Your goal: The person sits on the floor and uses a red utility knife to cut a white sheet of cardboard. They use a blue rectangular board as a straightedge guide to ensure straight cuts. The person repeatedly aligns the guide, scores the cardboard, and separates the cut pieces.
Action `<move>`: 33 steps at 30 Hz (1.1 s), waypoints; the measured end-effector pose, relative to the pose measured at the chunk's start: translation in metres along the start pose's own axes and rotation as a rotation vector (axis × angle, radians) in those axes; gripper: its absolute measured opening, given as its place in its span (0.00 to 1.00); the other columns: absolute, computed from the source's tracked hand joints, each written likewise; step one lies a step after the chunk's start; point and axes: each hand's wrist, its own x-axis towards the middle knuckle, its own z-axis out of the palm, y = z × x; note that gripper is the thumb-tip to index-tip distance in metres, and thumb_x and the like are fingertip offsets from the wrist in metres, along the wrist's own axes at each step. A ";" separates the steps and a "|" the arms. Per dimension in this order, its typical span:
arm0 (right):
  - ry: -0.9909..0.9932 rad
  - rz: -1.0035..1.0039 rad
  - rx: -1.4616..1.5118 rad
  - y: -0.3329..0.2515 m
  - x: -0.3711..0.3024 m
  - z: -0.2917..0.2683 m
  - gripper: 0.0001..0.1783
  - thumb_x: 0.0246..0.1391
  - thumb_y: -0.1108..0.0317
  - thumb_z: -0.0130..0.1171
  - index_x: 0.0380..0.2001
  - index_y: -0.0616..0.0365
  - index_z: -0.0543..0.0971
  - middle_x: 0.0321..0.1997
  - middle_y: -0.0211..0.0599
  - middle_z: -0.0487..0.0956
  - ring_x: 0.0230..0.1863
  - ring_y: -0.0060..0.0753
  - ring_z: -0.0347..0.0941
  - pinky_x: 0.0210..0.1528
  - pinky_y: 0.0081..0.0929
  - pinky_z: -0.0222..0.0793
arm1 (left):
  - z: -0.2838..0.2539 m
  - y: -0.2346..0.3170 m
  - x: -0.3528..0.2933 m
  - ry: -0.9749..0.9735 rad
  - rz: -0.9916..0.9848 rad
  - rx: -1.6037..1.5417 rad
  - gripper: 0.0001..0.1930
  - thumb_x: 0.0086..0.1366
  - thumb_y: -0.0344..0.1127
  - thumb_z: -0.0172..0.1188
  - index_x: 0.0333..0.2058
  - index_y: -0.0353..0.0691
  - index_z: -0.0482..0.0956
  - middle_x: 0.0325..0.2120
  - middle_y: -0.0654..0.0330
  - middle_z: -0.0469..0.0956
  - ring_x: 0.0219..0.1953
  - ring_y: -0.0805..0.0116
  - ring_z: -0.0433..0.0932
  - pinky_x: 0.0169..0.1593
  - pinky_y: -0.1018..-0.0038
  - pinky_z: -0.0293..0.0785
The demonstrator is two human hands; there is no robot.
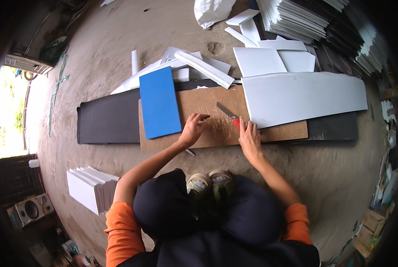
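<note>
My right hand (250, 139) grips the red handle of a utility knife (228, 112). Its long blade points up and left over a worn brown board (208, 100). The fingers also lie beside the lower left corner of a large white foam sheet (303, 95), which overlaps the board's right part. My left hand (193, 130) is held over the board's near part, fingers loosely stretched to the right and nothing in them. Just left of it, a blue rectangular sheet (160, 102) rests across the board, its near end close to my wrist.
Dark sheets (110, 118) lie beneath the board. White offcuts (203, 66) are scattered behind it, and more white pieces (261, 62) lie at the back right. Tall sheet stacks (292, 22) stand beyond. A white stack (85, 189) sits on the floor at left, near a speaker (29, 209).
</note>
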 end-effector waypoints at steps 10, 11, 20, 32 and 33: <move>0.119 0.162 0.501 0.008 0.006 0.002 0.28 0.42 0.82 0.50 0.51 0.69 0.59 0.39 0.56 0.70 0.40 0.53 0.67 0.41 0.36 0.67 | 0.005 0.006 0.067 -0.037 -0.337 -0.532 0.20 0.62 0.37 0.50 0.52 0.37 0.61 0.42 0.54 0.69 0.42 0.68 0.70 0.46 0.73 0.67; 0.107 0.192 0.585 0.013 -0.001 -0.005 0.29 0.42 0.82 0.50 0.51 0.67 0.59 0.39 0.57 0.70 0.40 0.54 0.68 0.41 0.36 0.67 | 0.006 0.018 0.070 -0.089 -0.394 -0.569 0.22 0.63 0.39 0.49 0.54 0.38 0.58 0.45 0.52 0.67 0.45 0.65 0.69 0.49 0.72 0.66; 0.064 0.321 1.263 -0.023 -0.049 -0.130 0.29 0.49 0.85 0.40 0.55 0.55 0.57 0.41 0.42 0.69 0.21 0.27 0.74 0.20 0.21 0.71 | -0.024 0.139 0.056 -0.471 -0.406 -1.012 0.29 0.62 0.46 0.50 0.53 0.29 0.55 0.49 0.48 0.64 0.53 0.57 0.65 0.57 0.66 0.62; 0.037 0.157 1.215 -0.057 -0.034 -0.262 0.14 0.58 0.63 0.45 0.43 0.60 0.66 0.23 0.35 0.72 0.19 0.25 0.74 0.18 0.20 0.68 | -0.093 0.238 -0.007 -0.009 -0.070 -1.078 0.08 0.60 0.30 0.54 0.33 0.29 0.72 0.28 0.60 0.75 0.31 0.75 0.75 0.42 0.80 0.75; -0.023 0.188 1.220 -0.059 -0.031 -0.264 0.16 0.58 0.59 0.45 0.40 0.60 0.68 0.19 0.35 0.73 0.18 0.25 0.74 0.17 0.20 0.67 | -0.096 0.242 -0.011 0.039 -0.037 -1.074 0.08 0.60 0.30 0.55 0.33 0.29 0.73 0.28 0.61 0.75 0.30 0.76 0.75 0.41 0.80 0.75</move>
